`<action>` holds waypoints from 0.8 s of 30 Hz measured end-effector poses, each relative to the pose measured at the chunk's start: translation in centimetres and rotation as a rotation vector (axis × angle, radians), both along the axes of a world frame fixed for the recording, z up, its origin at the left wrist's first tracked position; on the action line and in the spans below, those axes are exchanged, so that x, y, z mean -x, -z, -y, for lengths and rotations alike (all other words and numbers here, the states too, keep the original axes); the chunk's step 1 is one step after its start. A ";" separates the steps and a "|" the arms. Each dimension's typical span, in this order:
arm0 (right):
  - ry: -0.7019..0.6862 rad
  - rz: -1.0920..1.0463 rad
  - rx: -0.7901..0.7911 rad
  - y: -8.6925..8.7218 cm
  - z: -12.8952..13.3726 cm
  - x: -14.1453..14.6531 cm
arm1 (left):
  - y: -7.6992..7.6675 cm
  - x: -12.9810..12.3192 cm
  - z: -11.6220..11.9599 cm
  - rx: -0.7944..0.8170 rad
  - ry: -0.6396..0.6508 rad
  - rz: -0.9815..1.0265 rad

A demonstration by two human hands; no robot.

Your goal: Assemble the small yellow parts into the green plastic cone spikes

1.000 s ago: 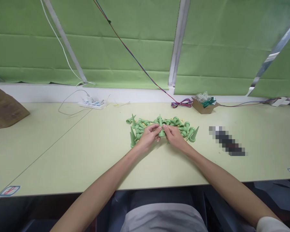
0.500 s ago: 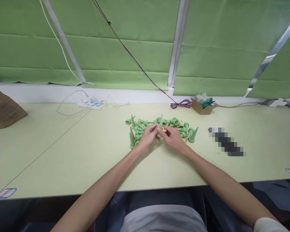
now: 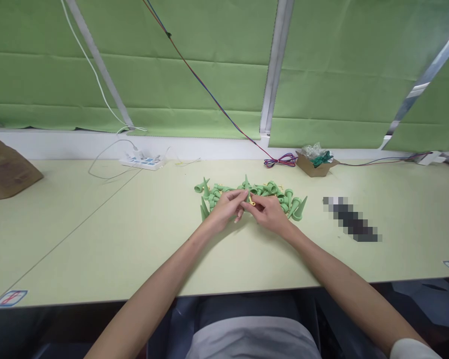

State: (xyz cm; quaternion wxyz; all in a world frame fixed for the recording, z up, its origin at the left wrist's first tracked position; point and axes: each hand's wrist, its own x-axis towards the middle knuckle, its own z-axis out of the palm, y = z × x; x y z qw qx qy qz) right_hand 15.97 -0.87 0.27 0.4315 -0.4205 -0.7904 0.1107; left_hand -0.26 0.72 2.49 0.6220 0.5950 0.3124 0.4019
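Note:
Over the near side of a pile of green plastic watering spikes [image 3: 271, 187], my two hands meet at the fingertips. My left hand [image 3: 224, 209] is closed on a green watering spike [image 3: 246, 181], its pointed tip upward and its lower part hidden by fingers. A small yellow valve piece [image 3: 252, 201] sits between the fingers of my right hand [image 3: 271, 213], pinched against the spike's side. How far the piece goes into the spike cannot be seen. More yellow pieces show in small bits among the pile, and a spike [image 3: 300, 209] stands at its right edge.
The pale table [image 3: 134, 249] carries a pixelated dark object [image 3: 349, 219] on the right. Along the back are a small cardboard box [image 3: 314, 168] with plastic wrap, coiled wires [image 3: 282, 160] and a power strip [image 3: 142, 162]. A brown cardboard box [image 3: 9, 172] stands far left.
The held spike has shifted slightly left and tilted a little. My left hand has moved slightly left, and the yellow valve piece now points more downward.

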 end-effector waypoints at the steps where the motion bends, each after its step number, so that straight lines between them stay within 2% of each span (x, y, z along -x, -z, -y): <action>1: -0.001 0.004 0.001 0.1 0.0 0.0 | 0.0 0.0 0.0 0.022 0.005 0.005; 4: -0.011 0.018 -0.001 0.3 -0.1 0.0 | 0.3 0.0 -0.1 0.050 0.014 0.001; 24: 0.003 0.054 0.021 0.7 0.2 0.4 | 2.1 -0.3 -0.5 -0.033 0.018 -0.017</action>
